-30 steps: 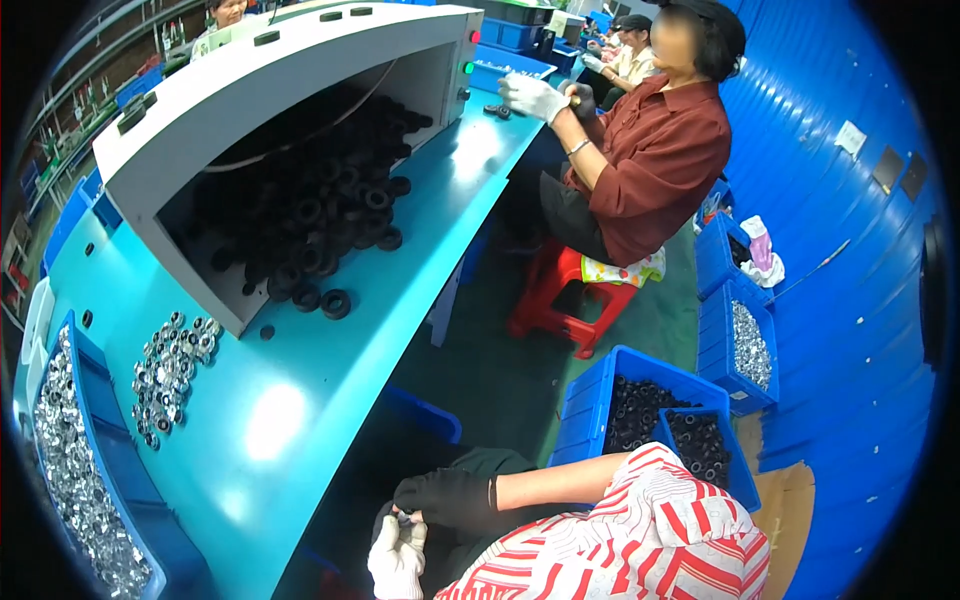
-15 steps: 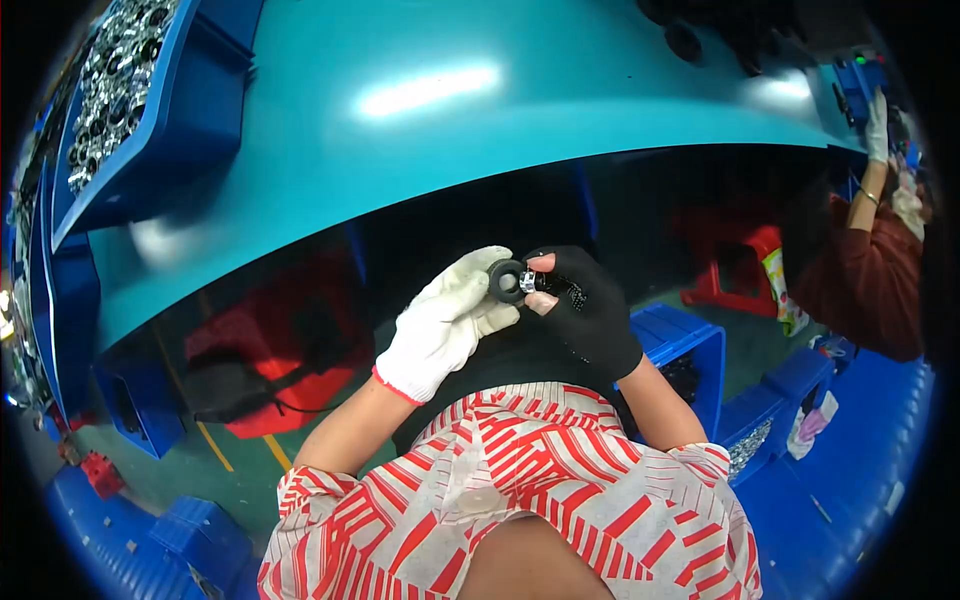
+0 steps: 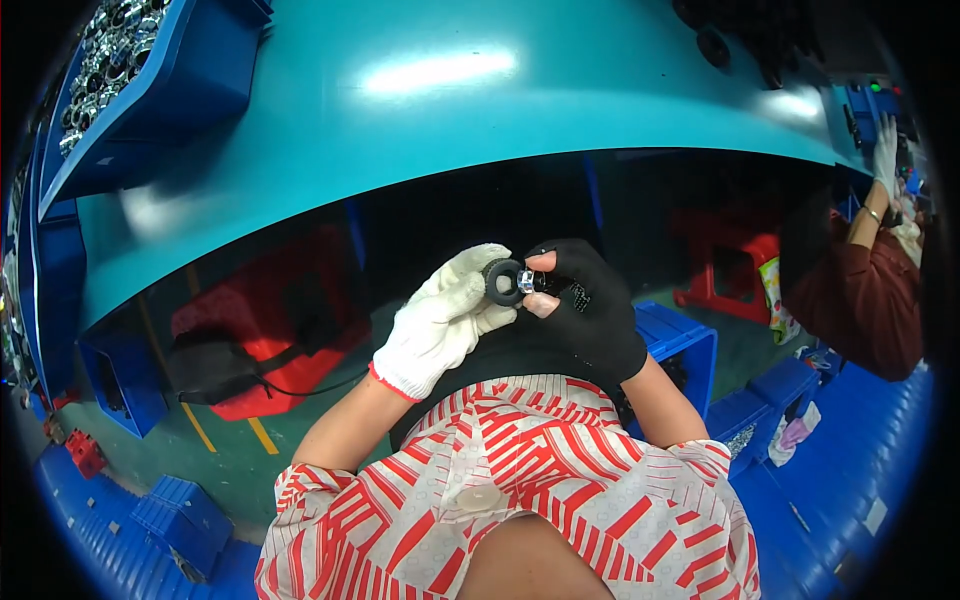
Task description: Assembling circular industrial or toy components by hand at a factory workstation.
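Note:
In front of my body, my left hand [image 3: 435, 325], in a white knit glove with a red cuff, grips a small black toy tyre [image 3: 492, 284] by its left side. Its round opening faces up toward me. My right hand [image 3: 592, 312] wears a black glove that leaves the thumb and fingertip bare. Between thumb and finger it pinches a small shiny chrome wheel hub [image 3: 526, 282], held right against the tyre's right edge. Part of the hub is hidden behind the fingers.
A teal table [image 3: 420, 120] curves ahead of me. On it at far left stands a blue bin [image 3: 190, 120] of chrome parts; black parts [image 3: 714, 48] lie far right. Red stools [image 3: 725, 265], blue crates [image 3: 685, 335] and a co-worker's sleeve [image 3: 865, 295] are around.
The view has shifted slightly, so the bin and stools sit a little differently. Both hands keep the same hold; the tyre has turned slightly in my left hand.

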### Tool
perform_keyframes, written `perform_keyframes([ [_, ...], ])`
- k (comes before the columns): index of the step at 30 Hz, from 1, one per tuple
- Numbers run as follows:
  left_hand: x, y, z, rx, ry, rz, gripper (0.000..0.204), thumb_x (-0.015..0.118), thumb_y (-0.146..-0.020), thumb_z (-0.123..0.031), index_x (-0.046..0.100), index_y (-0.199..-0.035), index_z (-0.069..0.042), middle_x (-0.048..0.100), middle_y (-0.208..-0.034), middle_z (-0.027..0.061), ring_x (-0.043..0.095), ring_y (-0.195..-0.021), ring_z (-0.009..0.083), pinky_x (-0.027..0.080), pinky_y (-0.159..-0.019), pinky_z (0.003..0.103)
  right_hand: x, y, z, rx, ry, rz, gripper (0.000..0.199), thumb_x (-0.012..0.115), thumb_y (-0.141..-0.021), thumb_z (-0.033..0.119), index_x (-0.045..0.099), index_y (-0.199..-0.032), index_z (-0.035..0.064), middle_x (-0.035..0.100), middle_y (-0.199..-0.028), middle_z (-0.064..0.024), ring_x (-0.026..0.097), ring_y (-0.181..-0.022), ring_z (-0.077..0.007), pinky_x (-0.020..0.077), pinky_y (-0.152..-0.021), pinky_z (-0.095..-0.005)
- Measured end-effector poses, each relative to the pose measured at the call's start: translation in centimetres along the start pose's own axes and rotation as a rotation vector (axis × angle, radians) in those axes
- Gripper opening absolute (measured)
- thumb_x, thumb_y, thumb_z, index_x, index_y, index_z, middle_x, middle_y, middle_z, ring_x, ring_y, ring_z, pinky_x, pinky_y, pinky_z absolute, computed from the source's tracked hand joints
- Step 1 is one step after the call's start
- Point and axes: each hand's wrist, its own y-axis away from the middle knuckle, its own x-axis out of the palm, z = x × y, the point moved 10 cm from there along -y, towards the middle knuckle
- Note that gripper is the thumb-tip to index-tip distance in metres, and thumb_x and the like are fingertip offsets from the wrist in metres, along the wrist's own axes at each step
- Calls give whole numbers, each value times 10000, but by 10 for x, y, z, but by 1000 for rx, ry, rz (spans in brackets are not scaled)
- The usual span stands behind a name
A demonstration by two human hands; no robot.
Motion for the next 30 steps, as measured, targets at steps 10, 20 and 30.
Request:
perform_keyframes([
  [10, -3, -3, 1, -22, 0, 17, 332, 585, -892, -71, 528, -1214, -12, 584, -1153, 130, 628, -1024, 242, 583, -836, 390, 0, -1, -5, 2, -21, -12, 346, 674, -798, 22, 578, -1130, 23, 567, -1109, -122, 588, -968, -198, 479, -811, -288],
  [20, -9, -3, 0, 9, -119, -51, 357, 635, -865, -83, 545, -1206, -29, 595, -1135, 99, 623, -1022, 215, 586, -818, 360, 0, -2, -7, -7, 16, -10, 340, 670, -797, 22, 579, -1125, 23, 570, -1114, -123, 589, -971, -214, 478, -811, -299],
  [30, -8, -4, -2, 0, -80, -76, 350, 616, -869, -47, 539, -1208, -16, 601, -1118, 109, 641, -977, 229, 594, -798, 368, -6, 2, -16, 54, -90, -59, 335, 667, -800, 11, 580, -1123, 26, 568, -1115, -109, 592, -976, -192, 480, -825, -288],
])
